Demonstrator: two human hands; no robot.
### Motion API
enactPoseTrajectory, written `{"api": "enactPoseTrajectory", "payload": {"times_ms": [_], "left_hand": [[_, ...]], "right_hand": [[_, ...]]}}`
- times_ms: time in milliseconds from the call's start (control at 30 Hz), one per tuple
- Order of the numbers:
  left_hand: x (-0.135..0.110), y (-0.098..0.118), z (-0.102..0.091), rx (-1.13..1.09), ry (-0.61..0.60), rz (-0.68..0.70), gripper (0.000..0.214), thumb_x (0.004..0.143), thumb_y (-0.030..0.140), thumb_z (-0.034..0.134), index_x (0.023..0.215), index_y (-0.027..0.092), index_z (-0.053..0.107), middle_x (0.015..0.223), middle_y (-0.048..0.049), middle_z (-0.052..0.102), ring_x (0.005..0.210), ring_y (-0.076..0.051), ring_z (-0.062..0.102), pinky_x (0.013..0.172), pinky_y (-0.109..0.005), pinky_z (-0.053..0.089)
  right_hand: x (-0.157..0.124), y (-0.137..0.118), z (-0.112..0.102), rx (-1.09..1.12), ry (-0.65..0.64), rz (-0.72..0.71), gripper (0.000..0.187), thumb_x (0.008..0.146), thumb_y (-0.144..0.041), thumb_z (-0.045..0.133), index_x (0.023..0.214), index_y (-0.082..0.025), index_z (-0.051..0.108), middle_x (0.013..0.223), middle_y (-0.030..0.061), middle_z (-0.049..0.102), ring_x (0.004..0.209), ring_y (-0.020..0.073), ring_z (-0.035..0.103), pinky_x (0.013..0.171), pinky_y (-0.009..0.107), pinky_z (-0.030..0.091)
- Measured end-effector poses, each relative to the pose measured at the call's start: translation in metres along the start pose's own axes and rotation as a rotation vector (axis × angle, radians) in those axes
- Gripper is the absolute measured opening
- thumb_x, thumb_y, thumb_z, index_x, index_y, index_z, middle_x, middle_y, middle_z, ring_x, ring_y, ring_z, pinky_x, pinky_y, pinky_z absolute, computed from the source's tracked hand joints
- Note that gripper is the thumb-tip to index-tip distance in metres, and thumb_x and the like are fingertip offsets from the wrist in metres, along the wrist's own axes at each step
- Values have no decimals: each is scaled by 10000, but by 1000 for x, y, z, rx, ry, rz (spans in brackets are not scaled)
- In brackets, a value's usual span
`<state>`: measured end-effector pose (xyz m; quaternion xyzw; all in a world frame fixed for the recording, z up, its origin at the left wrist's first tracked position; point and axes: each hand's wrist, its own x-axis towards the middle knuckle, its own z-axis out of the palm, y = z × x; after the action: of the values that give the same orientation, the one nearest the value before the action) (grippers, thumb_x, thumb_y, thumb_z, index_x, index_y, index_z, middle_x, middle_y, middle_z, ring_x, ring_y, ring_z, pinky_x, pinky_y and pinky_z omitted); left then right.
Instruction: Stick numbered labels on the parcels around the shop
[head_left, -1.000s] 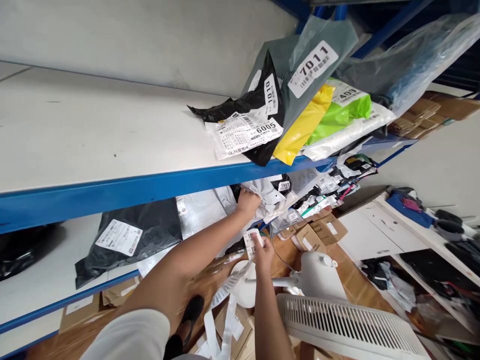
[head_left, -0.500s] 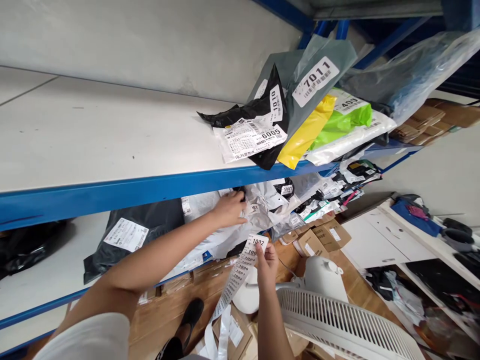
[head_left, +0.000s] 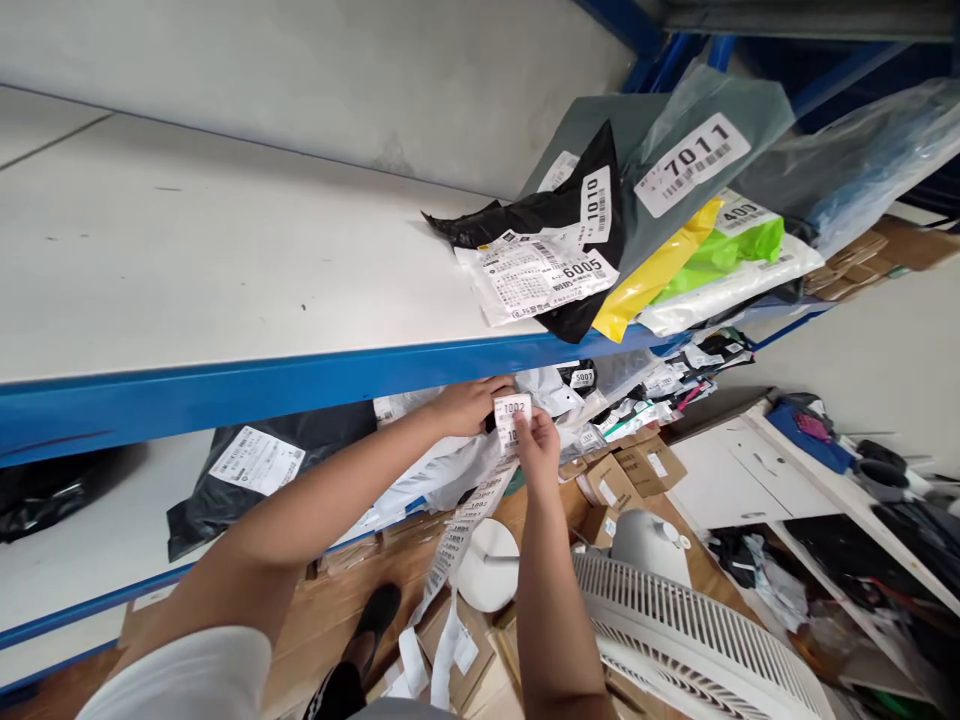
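Note:
My right hand [head_left: 538,440] pinches the top of a long strip of printed number labels [head_left: 480,508], whose end label reads 1002. The strip hangs down and curls at its lower end near the floor. My left hand [head_left: 474,406] reaches in under the upper shelf edge, among white and grey mailing bags [head_left: 442,468] on the lower shelf. Its fingers are bent around something dark, partly hidden by the label end, and I cannot make out what it is. Left of that arm lies a large black mailing bag [head_left: 195,500] with a white label.
The upper shelf [head_left: 225,270] has a blue edge and bears mailing bags at right, including a grey one [head_left: 645,150] marked 7011. A white fan [head_left: 690,630] stands beside my right forearm. Cardboard boxes [head_left: 649,462] and a white cabinet [head_left: 739,470] are further right.
My right hand has risen with the label strip, bringing its end up beside my left hand. My left hand's fingers have gone from spread to bent. The view has shifted slightly.

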<state>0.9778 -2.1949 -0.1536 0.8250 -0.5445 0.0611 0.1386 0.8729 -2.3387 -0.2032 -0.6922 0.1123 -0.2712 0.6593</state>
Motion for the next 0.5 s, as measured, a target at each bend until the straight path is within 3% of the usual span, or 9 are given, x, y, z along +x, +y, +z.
{"api": "enactPoseTrajectory", "payload": {"times_ms": [100,233,333,500], "left_hand": [[8,-9,0,-46,-50,23,342,770,82,511,1085,186,596,1101,-94,613,1056,-240,556,854,-332,444],[6,-27,-2,-133,-159,209,273,765,36,469,857,223,645,1115,-58,618,1084,-215,535,915,-322,429],[0,-37,-4,-194,-223,278,305,740,16,449,858,222,639,1015,-68,642,997,-210,561,900,-320,436],[10,-28,-1,-172,-222,146,212,814,92,437,822,190,625,888,-68,660,824,-181,585,796,-268,450]], "right_hand": [[-4,7,-9,36,120,29,308,797,-455,632,916,-172,606,778,45,686,663,166,595,629,283,465],[-9,13,-10,-20,100,7,350,818,-466,591,977,-156,625,842,82,705,720,197,627,676,310,477],[-5,19,-2,-300,48,-96,331,850,-464,554,948,-166,660,843,90,707,758,217,628,711,318,462],[8,31,12,-743,84,-143,341,883,-457,500,917,-177,691,734,90,693,660,219,600,645,296,398]]}}
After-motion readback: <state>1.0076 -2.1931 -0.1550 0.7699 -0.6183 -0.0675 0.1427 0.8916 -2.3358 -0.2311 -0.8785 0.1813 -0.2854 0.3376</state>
